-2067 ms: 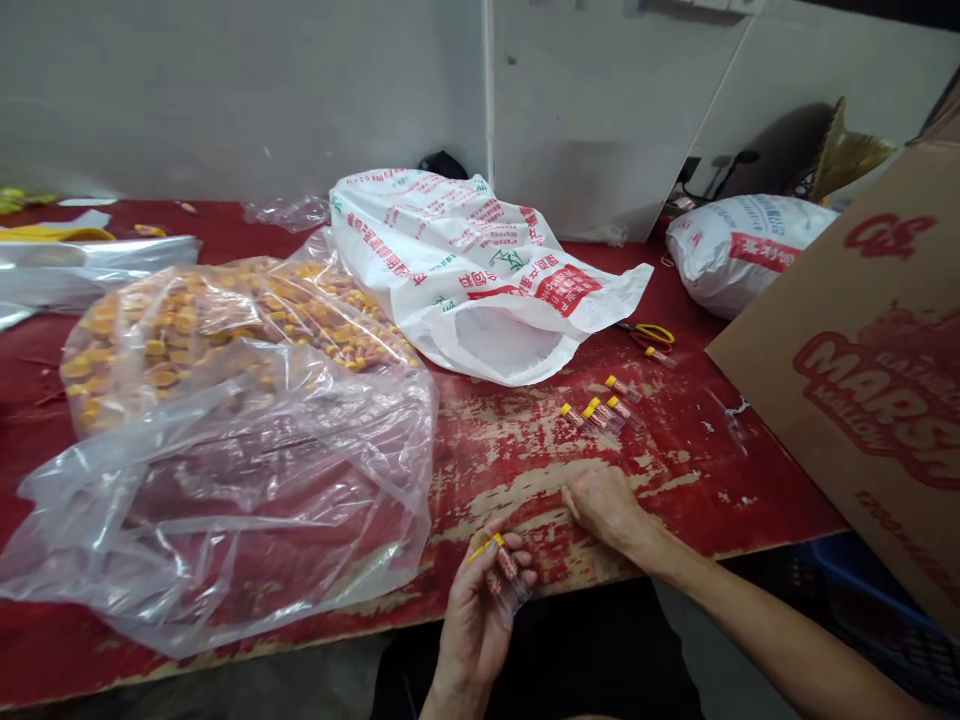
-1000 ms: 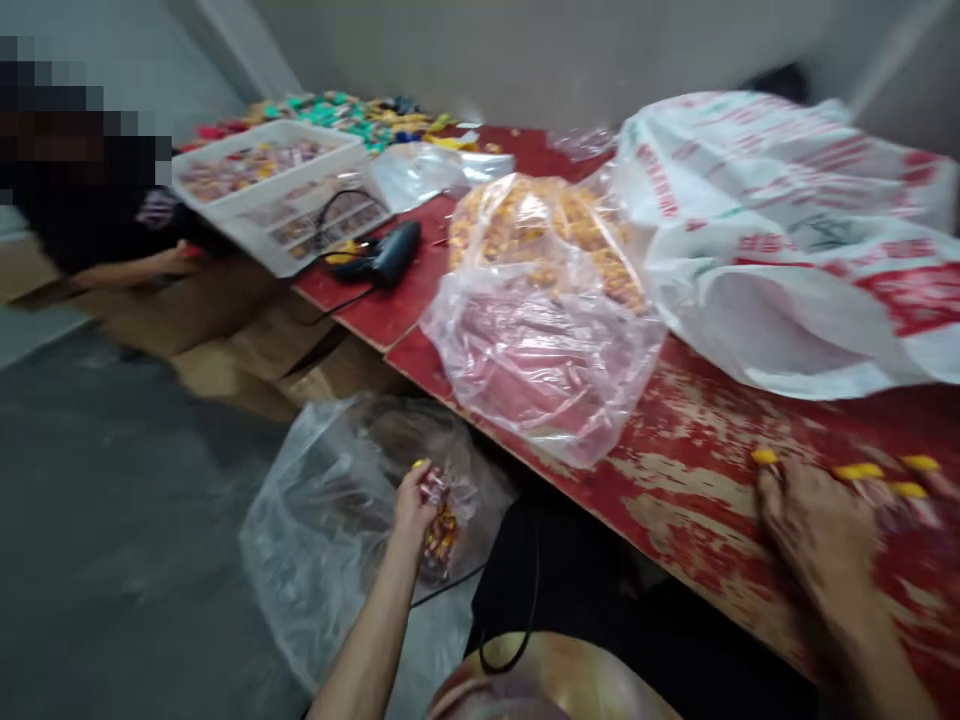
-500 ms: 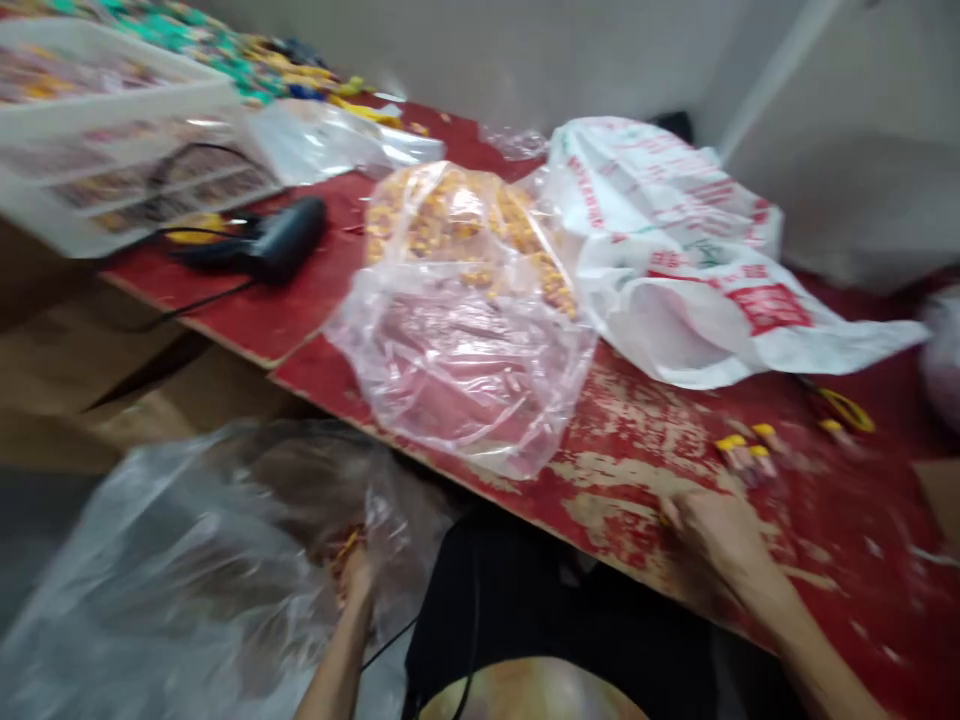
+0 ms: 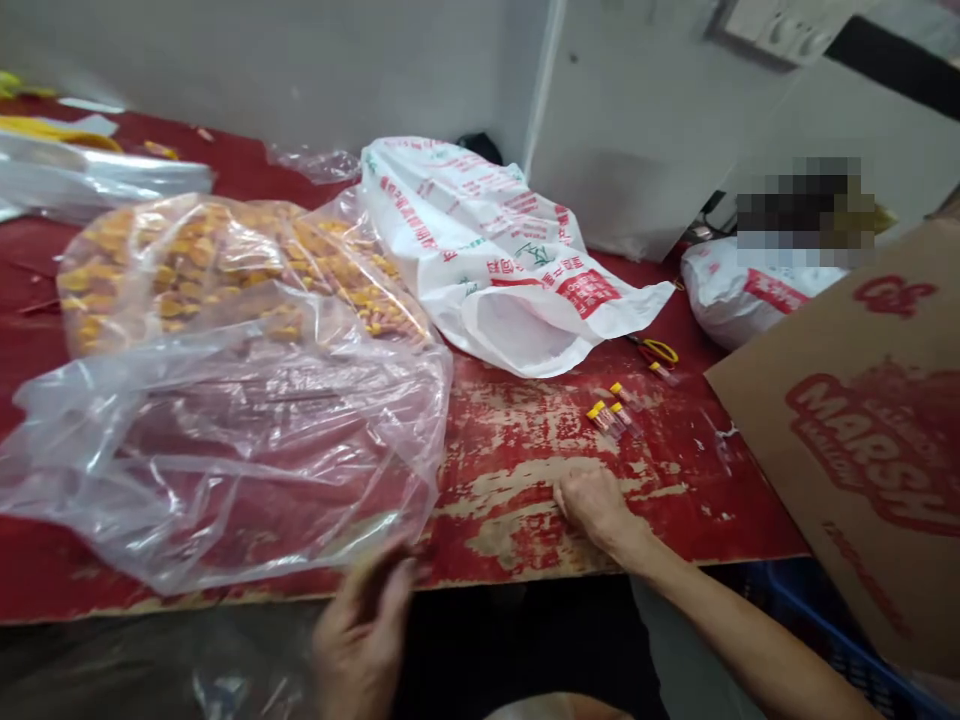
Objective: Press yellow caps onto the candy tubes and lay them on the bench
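Note:
My right hand rests on the worn red tabletop, its fingers closed in a fist. Whatever may be inside it is hidden. Several small clear tubes with yellow caps lie just beyond it, with pinkish contents. My left hand is smeared by motion at the table's front edge, thumb and fingers apart, and nothing shows between them. Near its fingertips spreads the mouth of a large clear plastic bag. Yellow-capped pieces fill the bag's far part.
A white woven sack with red print lies behind. Yellow-handled scissors are beside it. At right stand a cardboard box and another white bag. Clear plastic sheeting hangs below the table's edge at left.
My left hand has come up out of the clear plastic below the table to the table's edge. My right hand stays on the tabletop. The view has turned right, bringing the cardboard box in.

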The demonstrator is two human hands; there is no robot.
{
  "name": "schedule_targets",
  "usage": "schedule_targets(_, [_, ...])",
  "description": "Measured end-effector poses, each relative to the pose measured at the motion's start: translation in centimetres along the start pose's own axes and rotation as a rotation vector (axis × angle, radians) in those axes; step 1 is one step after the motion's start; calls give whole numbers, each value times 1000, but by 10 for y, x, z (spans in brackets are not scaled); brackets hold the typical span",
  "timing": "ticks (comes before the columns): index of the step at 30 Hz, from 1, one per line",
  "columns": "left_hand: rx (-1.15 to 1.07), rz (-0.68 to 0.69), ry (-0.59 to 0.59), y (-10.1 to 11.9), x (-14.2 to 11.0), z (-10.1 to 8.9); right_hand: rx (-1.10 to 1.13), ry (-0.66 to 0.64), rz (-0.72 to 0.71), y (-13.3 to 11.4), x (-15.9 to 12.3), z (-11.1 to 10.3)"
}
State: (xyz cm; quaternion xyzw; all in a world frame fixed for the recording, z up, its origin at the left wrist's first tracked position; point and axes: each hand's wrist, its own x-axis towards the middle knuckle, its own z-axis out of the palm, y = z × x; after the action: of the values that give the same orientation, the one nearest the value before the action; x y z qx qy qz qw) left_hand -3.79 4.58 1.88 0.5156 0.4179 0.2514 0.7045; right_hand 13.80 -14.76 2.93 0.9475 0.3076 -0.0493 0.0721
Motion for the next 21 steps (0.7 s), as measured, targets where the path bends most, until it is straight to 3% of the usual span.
schedule_targets(1, [-70, -138, -205, 0, -7, 20, 37, 27, -2, -2, -4, 0])
schedule_targets(3, [-223, -383, -500, -3, -18, 54, 117, 76, 6, -12, -17, 1])
schedule_targets(5, [-331, -527, -632, -9, -26, 77, 281, 173, 7, -28, -33, 4])
schedule_targets(8, [-404, -569, -601, -19, -30, 89, 600, 370, -133, -43, -45, 7])
schedule_targets(10, [-413, -571, -528, -23, -27, 87, 615, 454, -165, -34, -39, 6])
schedule_targets(15, [-395, -606, -478, -26, -19, 76, 233, 439, 350, 39, 10, 9])
schedule_targets(18, [-373, -598, -494, -26, -19, 74, 191, 410, 432, 64, 36, 15])
schedule_targets(21, [-342, -593, -504, -28, -19, 73, 173, 363, 454, 63, 43, 19])
